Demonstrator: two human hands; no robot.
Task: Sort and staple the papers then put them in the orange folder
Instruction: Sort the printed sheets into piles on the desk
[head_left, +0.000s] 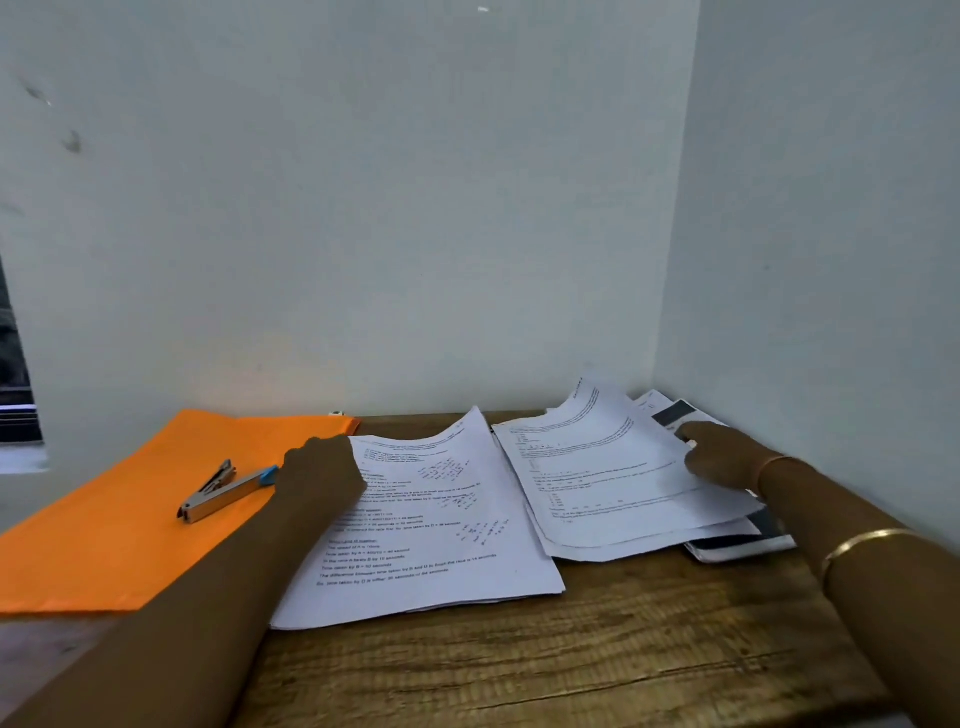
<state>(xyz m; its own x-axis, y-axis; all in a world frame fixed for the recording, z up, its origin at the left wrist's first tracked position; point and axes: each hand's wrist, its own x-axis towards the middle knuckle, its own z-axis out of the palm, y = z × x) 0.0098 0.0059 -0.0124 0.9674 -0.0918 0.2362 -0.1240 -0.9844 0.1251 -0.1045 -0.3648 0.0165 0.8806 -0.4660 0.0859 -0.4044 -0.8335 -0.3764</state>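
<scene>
Nearby, stapler atop orange folder, beside left hand.

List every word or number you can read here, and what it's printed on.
Left paper stack: "The difference between time taken by B and D to finish the race is 14 seconds", faintly; the rest is blurred.
Right paper stack: print too small to read.
Orange folder, stapler: no text visible.
</scene>
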